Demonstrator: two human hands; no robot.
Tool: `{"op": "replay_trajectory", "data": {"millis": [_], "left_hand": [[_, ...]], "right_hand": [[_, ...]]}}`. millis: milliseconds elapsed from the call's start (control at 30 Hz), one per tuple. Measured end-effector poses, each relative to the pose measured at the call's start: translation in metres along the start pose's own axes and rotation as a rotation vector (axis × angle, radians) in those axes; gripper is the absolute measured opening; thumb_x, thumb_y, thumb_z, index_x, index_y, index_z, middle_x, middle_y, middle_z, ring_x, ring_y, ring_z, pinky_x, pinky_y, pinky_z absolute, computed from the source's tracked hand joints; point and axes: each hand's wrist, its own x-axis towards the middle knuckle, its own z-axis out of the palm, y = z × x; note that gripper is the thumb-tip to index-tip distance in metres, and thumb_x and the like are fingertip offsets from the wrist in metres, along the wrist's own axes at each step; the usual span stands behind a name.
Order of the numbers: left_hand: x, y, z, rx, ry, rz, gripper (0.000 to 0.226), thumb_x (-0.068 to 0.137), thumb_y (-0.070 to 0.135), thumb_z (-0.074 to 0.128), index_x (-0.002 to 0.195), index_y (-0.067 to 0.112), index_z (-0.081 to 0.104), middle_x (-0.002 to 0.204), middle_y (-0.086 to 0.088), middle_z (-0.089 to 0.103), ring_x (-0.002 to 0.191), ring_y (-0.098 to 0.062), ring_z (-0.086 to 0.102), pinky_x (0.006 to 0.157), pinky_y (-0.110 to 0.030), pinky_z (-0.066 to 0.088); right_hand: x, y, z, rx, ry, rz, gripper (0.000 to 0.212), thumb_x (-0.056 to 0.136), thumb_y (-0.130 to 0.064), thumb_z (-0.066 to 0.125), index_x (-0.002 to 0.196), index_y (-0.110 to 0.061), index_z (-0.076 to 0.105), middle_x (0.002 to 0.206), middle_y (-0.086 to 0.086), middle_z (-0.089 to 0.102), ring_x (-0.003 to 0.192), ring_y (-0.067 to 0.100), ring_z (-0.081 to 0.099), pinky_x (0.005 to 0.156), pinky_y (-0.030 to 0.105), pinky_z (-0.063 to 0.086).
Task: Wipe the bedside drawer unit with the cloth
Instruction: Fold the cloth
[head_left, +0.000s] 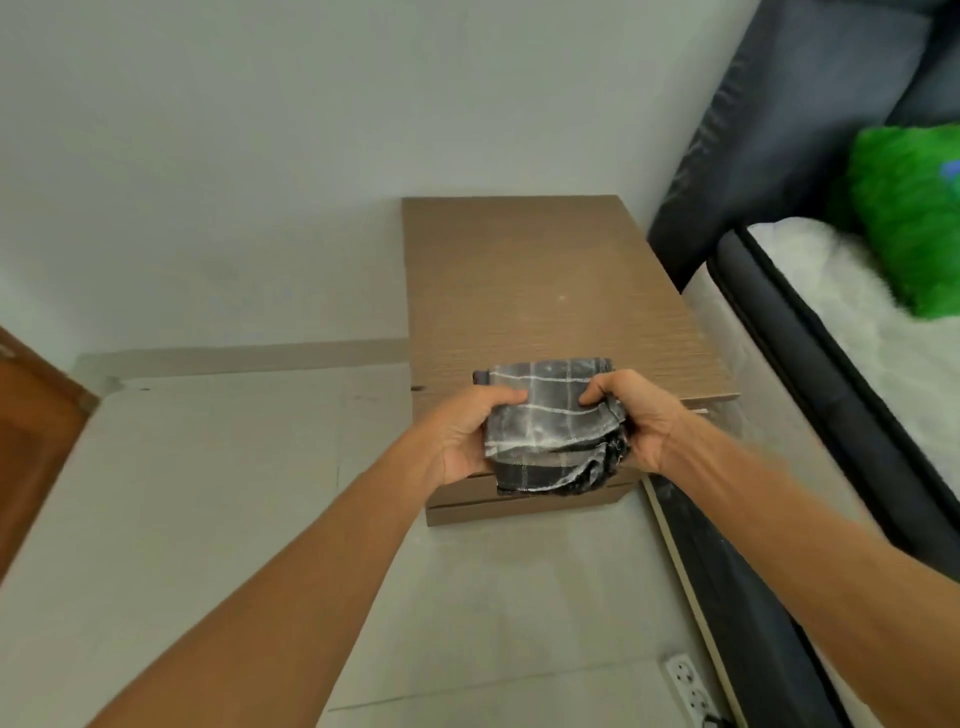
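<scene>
Head view, inspected near to far. Nearest the camera, below and behind the fingers, lies a pale tiled floor (218, 519); one white power strip (688, 688) rests on it at the bottom edge, beside the dark bed base (748, 597). Two bare forearms reach forward from the lower corners and converge over the front of the unit.

One folded cloth (550, 426), dark grey with light check lines, is held between both hands above the front edge of the bedside drawer unit (540, 291). The left hand (462, 436) grips the cloth's left side, thumb on top and fingers curled beneath. The right hand (641, 421) clamps the right side, thumb pressed onto the upper face, the remaining fingers wrapped under the loose, frayed layers. Whether the cloth touches the unit cannot be told; it overlaps the front edge and hides part of the drawer fronts.

Beyond the fingertips, the unit's wood-grain top extends away, bare, with faint pale marks on its surface. Below the hands, the drawer fronts show horizontal seams.

To the right of the right hand, one bed carries a white fluffy cover (852, 317) and one bright green plush item (909, 218), with a dark upholstered headboard (769, 119) behind. To the far left of the left hand, a brown wooden door edge (31, 441) shows. Farthest back stands a plain white wall (260, 156).
</scene>
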Motion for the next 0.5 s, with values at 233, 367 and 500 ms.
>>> {"op": "replay_trajectory", "data": {"millis": [233, 367, 500], "left_hand": [[-0.011, 0.034, -0.032, 0.140, 0.213, -0.015, 0.014, 0.087, 0.005, 0.068, 0.101, 0.006, 0.067, 0.102, -0.016, 0.074, 0.075, -0.024, 0.071, 0.065, -0.035, 0.061], [0.006, 0.047, -0.051, 0.132, 0.319, 0.029, 0.028, 0.083, 0.004, 0.073, 0.110, 0.002, 0.066, 0.104, -0.016, 0.074, 0.087, -0.026, 0.073, 0.074, -0.036, 0.060], [0.030, 0.053, -0.064, 0.083, 0.394, 0.054, 0.035, 0.081, -0.002, 0.072, 0.115, 0.001, 0.064, 0.105, -0.015, 0.073, 0.087, -0.025, 0.073, 0.067, -0.034, 0.060]], "right_hand": [[-0.001, 0.000, 0.043, -0.081, -0.091, 0.179, 0.021, 0.088, -0.010, 0.059, 0.108, -0.005, 0.065, 0.094, 0.018, 0.074, 0.082, 0.031, 0.070, 0.076, 0.041, 0.058], [0.029, -0.007, 0.056, -0.193, -0.056, 0.139, 0.027, 0.088, -0.006, 0.066, 0.115, -0.002, 0.063, 0.096, 0.015, 0.073, 0.084, 0.029, 0.070, 0.079, 0.042, 0.059], [0.069, -0.017, 0.068, -0.225, -0.021, 0.078, 0.032, 0.084, -0.005, 0.071, 0.115, -0.003, 0.063, 0.104, 0.016, 0.072, 0.096, 0.032, 0.070, 0.088, 0.048, 0.057]]}}
